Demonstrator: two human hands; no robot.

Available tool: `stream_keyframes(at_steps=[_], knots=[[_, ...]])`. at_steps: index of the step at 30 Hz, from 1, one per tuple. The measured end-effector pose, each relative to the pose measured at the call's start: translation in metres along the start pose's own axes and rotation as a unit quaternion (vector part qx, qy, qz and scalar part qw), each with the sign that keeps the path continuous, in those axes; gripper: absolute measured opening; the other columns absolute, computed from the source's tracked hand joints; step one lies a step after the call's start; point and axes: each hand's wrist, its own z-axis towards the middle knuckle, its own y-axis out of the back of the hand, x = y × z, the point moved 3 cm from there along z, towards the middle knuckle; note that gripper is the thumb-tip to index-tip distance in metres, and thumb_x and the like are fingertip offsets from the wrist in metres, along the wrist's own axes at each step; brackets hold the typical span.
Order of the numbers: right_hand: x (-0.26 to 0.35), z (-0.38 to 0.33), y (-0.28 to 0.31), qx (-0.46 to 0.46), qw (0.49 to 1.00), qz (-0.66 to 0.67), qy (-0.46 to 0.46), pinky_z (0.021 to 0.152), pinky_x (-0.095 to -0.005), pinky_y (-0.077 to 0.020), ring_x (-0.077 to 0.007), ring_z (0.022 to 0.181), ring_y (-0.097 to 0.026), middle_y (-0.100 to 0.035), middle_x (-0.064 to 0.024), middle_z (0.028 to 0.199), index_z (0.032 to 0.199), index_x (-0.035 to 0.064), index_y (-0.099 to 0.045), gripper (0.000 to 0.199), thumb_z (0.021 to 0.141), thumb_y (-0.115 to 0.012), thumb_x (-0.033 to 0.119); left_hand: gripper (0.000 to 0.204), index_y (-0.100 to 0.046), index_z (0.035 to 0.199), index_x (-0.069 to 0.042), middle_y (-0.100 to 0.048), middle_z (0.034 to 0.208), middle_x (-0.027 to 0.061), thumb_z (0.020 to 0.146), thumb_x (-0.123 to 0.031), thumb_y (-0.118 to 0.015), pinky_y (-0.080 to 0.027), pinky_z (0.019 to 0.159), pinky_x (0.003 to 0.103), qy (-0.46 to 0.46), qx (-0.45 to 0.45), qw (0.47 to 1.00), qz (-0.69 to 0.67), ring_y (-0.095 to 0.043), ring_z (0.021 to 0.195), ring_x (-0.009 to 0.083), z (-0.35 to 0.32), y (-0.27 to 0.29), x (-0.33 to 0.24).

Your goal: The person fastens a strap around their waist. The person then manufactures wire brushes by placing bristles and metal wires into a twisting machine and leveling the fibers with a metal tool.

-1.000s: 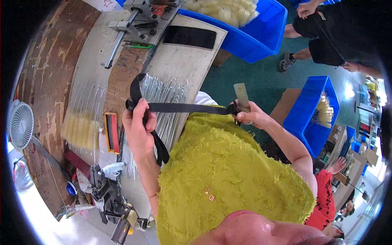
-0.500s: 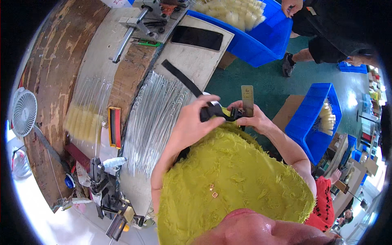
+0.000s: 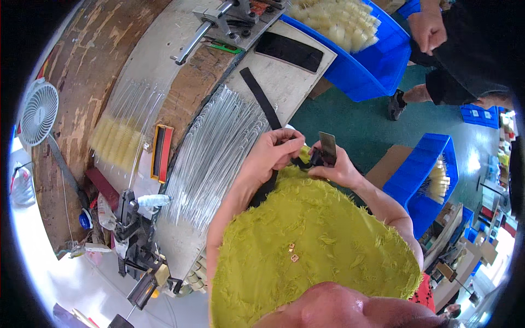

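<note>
Two bare hands, near each other but apart, hold a black strap (image 3: 260, 98) and its dark buckle (image 3: 315, 159) in front of a worker's fringed yellow-green top (image 3: 311, 229). The left hand (image 3: 279, 150) pinches the strap between thumb and fingers, the loose end stretching toward the far left over a pale board (image 3: 292, 82). The right hand (image 3: 340, 168) is clamped on a flat metal strip (image 3: 328, 146), with the buckle at its fingertips; how the strap meets the buckle cannot be told. At left lie a dense row of thin metal wires (image 3: 213, 158), a narrow red-and-yellow box (image 3: 165, 156) and several yellow-bristled brushes (image 3: 117, 143), with a white fan (image 3: 41, 112) beyond. On the far side, a dark phone (image 3: 289, 52) rests near a blue bin (image 3: 355, 76) of pale brushes (image 3: 336, 22); a second blue bin (image 3: 402, 186) stands at right. At far right, a co-worker's hand (image 3: 428, 31) hangs curled.
</note>
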Motion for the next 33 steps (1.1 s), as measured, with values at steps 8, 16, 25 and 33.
stream_keyframes(at_steps=[8, 16, 25, 33], knots=[[0.024, 0.001, -0.007, -0.035, 0.971, -0.227, 0.063, 0.059, -0.0253, -0.0432, -0.008, 0.065, -0.052, -0.061, -0.0054, 0.074, 0.115, 0.0068, -0.044, 0.065, 0.066, -0.082, 0.024, 0.029, -0.065, 0.085, 0.002, -0.054, 0.061, -0.0018, 0.072, -0.023, -0.071, -0.035, 0.047, 0.023, -0.176, -0.053, 0.921, 0.343, -0.047, 0.053, 0.0064, 0.01, 0.005, 0.004], [-0.003, 0.007, -0.019, -0.046, 0.993, 0.024, 0.106, 0.06, -0.0213, -0.0414, -0.0037, 0.07, -0.048, -0.059, -0.0009, 0.085, 0.117, 0.004, -0.05, 0.051, 0.073, -0.075, 0.009, 0.014, -0.06, 0.085, -0.004, -0.041, 0.059, -0.0083, 0.083, -0.017, -0.062, -0.018, 0.04, 0.019, 0.061, 0.043, 0.996, -0.052, -0.028, 0.044, 0.0021, 0.018, 0.011, 0.027], [0.01, 0.007, -0.013, -0.095, 0.968, -0.193, 0.128, 0.057, -0.0241, -0.0402, -0.0087, 0.063, -0.047, -0.057, -0.0031, 0.071, 0.098, -0.0015, -0.06, 0.019, 0.087, -0.052, 0.012, 0.025, -0.047, 0.101, -0.007, -0.051, 0.081, 0.0038, 0.087, -0.027, -0.051, -0.022, 0.04, 0.017, -0.042, -0.034, 0.998, 0.018, -0.036, 0.05, 0.0047, -0.006, 0.013, 0.001], [0.014, 0.007, -0.016, -0.058, 0.997, 0.052, 0.0, 0.068, -0.0244, -0.0402, -0.0098, 0.072, -0.051, -0.059, 0.0002, 0.08, 0.094, -0.0007, -0.058, 0.025, 0.088, -0.048, 0.021, 0.031, -0.051, 0.106, -0.001, -0.051, 0.074, 0.001, 0.078, -0.004, -0.064, -0.033, 0.049, 0.018, -0.089, 0.055, 0.993, 0.063, -0.042, 0.058, 0.0043, -0.02, 0.018, -0.008]])
